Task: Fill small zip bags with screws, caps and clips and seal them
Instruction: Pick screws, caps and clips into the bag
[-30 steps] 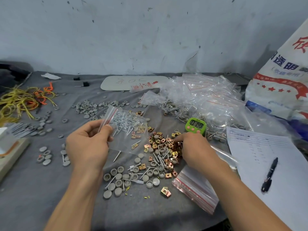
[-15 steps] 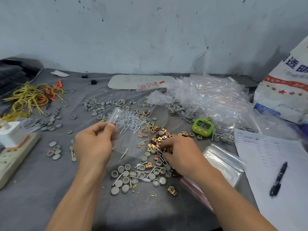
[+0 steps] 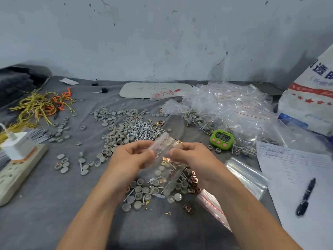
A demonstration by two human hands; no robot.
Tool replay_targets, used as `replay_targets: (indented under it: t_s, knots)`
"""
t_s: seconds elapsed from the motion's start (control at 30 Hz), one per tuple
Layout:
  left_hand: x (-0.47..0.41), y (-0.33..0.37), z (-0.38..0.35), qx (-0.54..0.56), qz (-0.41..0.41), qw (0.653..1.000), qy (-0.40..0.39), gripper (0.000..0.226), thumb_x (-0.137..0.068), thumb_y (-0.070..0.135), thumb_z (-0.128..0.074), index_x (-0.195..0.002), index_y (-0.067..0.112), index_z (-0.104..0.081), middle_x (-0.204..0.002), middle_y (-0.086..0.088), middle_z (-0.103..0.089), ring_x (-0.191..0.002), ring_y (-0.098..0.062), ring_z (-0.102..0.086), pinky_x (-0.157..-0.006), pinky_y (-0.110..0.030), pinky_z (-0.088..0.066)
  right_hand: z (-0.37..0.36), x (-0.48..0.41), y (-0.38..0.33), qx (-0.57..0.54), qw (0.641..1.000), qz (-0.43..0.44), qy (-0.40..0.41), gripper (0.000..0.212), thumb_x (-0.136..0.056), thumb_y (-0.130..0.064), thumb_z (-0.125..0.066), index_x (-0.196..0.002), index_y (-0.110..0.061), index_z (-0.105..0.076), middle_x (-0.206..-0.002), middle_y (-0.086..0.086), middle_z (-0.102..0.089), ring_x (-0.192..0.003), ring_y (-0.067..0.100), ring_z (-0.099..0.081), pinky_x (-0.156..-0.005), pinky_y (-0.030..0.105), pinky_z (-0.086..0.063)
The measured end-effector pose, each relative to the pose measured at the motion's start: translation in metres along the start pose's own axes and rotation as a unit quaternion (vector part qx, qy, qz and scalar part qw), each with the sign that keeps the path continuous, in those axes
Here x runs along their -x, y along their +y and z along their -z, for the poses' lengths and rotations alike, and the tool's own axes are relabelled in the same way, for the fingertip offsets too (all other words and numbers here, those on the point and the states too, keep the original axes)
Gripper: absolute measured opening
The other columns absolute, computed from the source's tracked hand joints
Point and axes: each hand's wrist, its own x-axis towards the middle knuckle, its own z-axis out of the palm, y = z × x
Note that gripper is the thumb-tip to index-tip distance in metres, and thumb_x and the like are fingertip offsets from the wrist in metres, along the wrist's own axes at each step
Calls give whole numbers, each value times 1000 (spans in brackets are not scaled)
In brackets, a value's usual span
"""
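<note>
- Bag (image 3: 164,165) is held up over mid table (image 3: 45,204), just above loose caps (image 3: 138,195) & clips (image 3: 192,179), mouth end up between both hands; mixed parts show through the film
- L hand (image 3: 129,157): thumb & fingers curled, pinching bag's top-left corner; R hand (image 3: 192,157): same pinch on top right; whether the zip is already pressed closed I can't tell, too blurred
- Handling, my guess: thin soft film, light, a bit slippery; load sits low so it sags; sharp bits inside may poke through if squeezed; best hold is the stiffer zip strip at the top, not the belly
- Further back: screws (image 3: 142,130) in a pile w/ more caps round it
- R side: flat empty bags (image 3: 246,175), red-strip bags (image 3: 210,204) by R forearm, green timer (image 3: 222,139), heap of filled bags (image 3: 228,109), paper (image 3: 295,170) w/ pen (image 3: 306,197), sack (image 3: 310,101) at the edge
- L side: power strip (image 3: 18,172) w/ charger (image 3: 18,147), wires (image 3: 39,105) at the back
- In the way: nothing between hands & bag; a dropped bag would land on loose parts; timer sits in front of the heap, so probably reach over it
</note>
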Motion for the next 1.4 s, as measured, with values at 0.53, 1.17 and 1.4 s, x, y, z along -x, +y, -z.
replay_targets:
  t_s: [0.53, 1.17, 1.4]
  knots:
    - [6, -2, 8, -65, 68, 995, -26, 14, -89, 3, -74, -80, 10, -82, -78, -13, -77, -57, -15, -64, -52, -22, -52, 8, 6, 2, 274, 889, 104, 353, 28, -77, -30, -87, -80, -30, -59, -92, -7, -62, -94, 21, -60, -80, 33, -45]
    - [8, -2, -3, -203, -34, 977, 58, 18, -65, 16, -90, -59, 24, -75, -53, -5, -68, -41, -11, -53, -44, -19, -38, -37, 0, 2, 90, 986, 139, -15, 31, -80, -34, -59, -68, -8, -71, -61, 14, -67, -53, 17, -61, -55, 34, -50]
    - [13, 1, 1, -70, 26, 991, -108, 21, -69, 17, -89, -57, 15, -72, -56, -6, -63, -47, -12, -53, -47, -18, -41, -20, 4, 1, 102, 980, 148, -85, 38, -99, -15, -55, -63, -8, -63, -56, 7, -58, -51, 16, -49, -50, 26, -37]
